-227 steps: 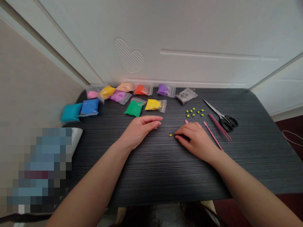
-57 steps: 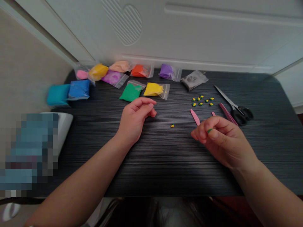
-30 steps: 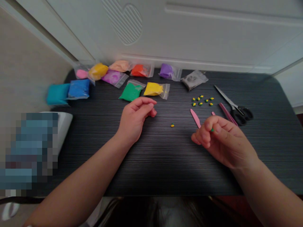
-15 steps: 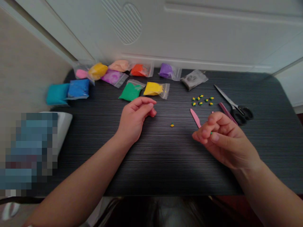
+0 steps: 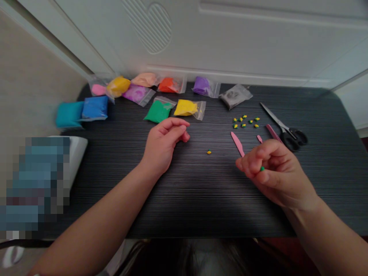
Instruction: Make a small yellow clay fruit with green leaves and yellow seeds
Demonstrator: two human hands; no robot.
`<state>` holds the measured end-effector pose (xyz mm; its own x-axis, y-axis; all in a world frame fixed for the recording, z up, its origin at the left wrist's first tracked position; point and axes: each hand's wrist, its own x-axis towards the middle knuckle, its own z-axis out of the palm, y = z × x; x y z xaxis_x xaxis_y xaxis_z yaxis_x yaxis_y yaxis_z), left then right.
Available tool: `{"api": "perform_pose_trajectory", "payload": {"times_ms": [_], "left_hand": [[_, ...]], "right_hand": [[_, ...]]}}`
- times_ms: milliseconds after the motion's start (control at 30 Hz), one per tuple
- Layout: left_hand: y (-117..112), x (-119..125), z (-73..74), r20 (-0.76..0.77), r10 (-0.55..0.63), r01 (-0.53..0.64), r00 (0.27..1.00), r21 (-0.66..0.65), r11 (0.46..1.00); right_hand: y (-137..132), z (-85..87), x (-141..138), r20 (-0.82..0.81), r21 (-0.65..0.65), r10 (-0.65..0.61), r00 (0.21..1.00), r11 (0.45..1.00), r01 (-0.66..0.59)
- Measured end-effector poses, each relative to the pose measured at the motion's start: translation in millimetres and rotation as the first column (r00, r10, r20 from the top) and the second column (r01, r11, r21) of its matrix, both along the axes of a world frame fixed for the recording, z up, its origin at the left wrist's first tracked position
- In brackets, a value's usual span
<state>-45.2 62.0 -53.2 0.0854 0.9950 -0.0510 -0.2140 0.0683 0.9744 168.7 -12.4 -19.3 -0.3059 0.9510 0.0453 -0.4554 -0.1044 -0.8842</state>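
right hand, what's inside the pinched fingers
A tiny green bit peeks out between the thumb and fingertips of the right hand. How much more of it sits inside the pinch is covered.

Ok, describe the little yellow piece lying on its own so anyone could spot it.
On the dark ribbed table, look between the left hand and the right hand. A tiny yellow piece lies there alone; its lookalikes sit clustered farther back, near the scissors.

I see a black tabletop [image 5: 201, 199] ruled with fine grey stripes, carrying a blue clay bag [image 5: 94, 108], a green clay bag [image 5: 158, 111] and a yellow clay bag [image 5: 185, 108]. The clay beads [image 5: 243, 125] are yellow with green tips, the flat plastic tool [image 5: 237, 143] is pink, and the tiny clay crumb [image 5: 262, 168] is green
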Motion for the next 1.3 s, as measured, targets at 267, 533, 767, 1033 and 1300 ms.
{"api": "perform_pose_trajectory", "payload": {"times_ms": [267,533,767,1033,1300], "left_hand": [[-0.5,1.5,3.0,-0.033,0.019,-0.019,0.999,-0.012,1.000],[-0.6,0.9,1.6,-0.026,0.017,-0.017,1.000,-0.004,1.000],[-0.2,0.0,1.1,0.009,-0.006,0.006,1.000,0.000,1.000],[-0.5,0.7,2.8,-0.014,0.005,-0.005,1.000,-0.013,1.000],[-0.3,0.7,1.3,-0.011,0.008,-0.008,1.000,-0.007,1.000]], "right_hand": [[-2.4,4.1,-0.5,-0.046,-0.073,0.087,0.995,0.993,-0.090],[-3.6,5.5,1.5,-0.124,-0.098,0.132,0.983,0.985,-0.145],[-1.1,3.0,1.0,-0.139,-0.123,0.129,0.982,0.982,-0.147],[-1.7,2.5,0.6,-0.054,-0.075,0.106,0.993,0.991,-0.110],[1.7,1.7,0.8,-0.127,-0.092,0.100,0.987,0.989,-0.112]]}}
